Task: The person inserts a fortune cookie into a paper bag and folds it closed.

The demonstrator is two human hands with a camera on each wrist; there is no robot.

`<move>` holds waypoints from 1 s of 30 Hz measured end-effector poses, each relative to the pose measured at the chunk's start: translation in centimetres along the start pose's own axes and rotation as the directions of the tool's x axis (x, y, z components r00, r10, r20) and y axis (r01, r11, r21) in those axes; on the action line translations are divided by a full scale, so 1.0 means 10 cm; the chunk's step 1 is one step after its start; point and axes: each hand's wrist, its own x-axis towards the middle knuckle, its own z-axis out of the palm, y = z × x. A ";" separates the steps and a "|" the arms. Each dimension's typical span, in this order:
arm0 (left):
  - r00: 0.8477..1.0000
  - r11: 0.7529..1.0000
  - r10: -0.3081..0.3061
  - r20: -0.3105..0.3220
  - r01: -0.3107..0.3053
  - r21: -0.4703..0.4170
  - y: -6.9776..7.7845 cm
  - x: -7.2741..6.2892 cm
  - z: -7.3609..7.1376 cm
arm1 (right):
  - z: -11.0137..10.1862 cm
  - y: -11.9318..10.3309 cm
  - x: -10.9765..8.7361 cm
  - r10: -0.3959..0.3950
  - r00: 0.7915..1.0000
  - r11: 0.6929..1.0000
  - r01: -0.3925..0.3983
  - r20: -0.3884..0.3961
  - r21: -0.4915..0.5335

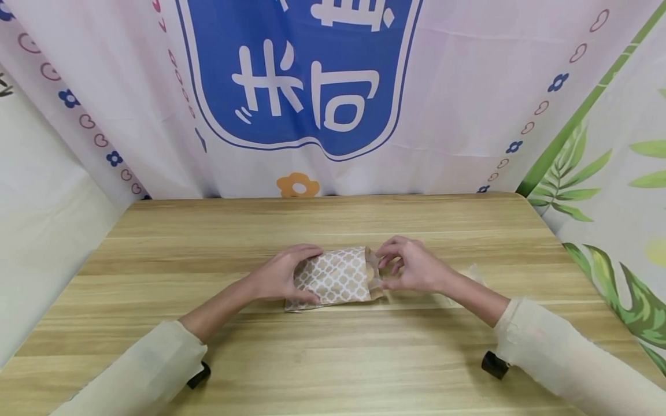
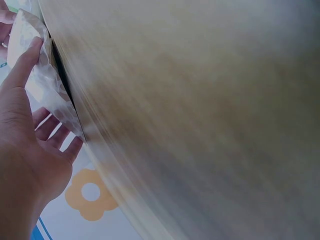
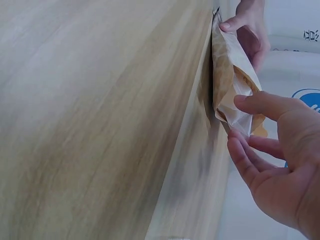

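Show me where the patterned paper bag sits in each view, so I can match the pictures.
Head: paper bag below centre, between the left hand and right hand.
Left wrist: bag at upper left, partly behind the left thumb.
Right wrist: bag at upper right, its open end towards the right hand.
Shared landmark: the wooden tabletop.

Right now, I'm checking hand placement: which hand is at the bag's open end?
The right hand, by the open mouth of the patterned bag; the left hand grips the opposite end.

Loose cream sleeves (image 1: pixel 577 355); small black piece (image 1: pixel 495 365) beside each cuff (image 1: pixel 511 323).
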 end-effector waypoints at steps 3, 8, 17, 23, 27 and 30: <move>1.000 1.000 -0.001 0.001 0.001 -0.002 0.00 0.00 0.01 | 0.01 -0.02 -0.01 0.015 1.000 0.998 -0.016 -0.025 -0.068; 1.000 1.000 -0.002 0.003 0.002 -0.006 0.00 0.00 0.00 | 0.03 -0.02 -0.01 0.029 0.999 0.982 -0.035 -0.038 -0.185; 1.000 1.000 -0.001 0.009 0.001 0.005 0.01 -0.01 0.00 | 0.03 -0.01 0.02 0.061 0.998 0.966 -0.057 0.007 -0.251; 1.000 1.000 -0.008 0.017 0.008 0.014 0.00 -0.01 0.02 | 0.03 -0.01 0.03 0.047 0.999 0.964 -0.044 0.006 -0.262; 1.000 1.000 -0.005 0.013 0.005 0.013 0.00 -0.01 0.01 | 0.04 -0.01 0.02 0.019 1.000 0.962 -0.022 -0.016 -0.272; 1.000 1.000 0.007 0.006 -0.007 0.014 0.00 0.00 0.01 | 0.05 -0.02 0.01 -0.002 0.999 0.959 -0.007 -0.032 -0.283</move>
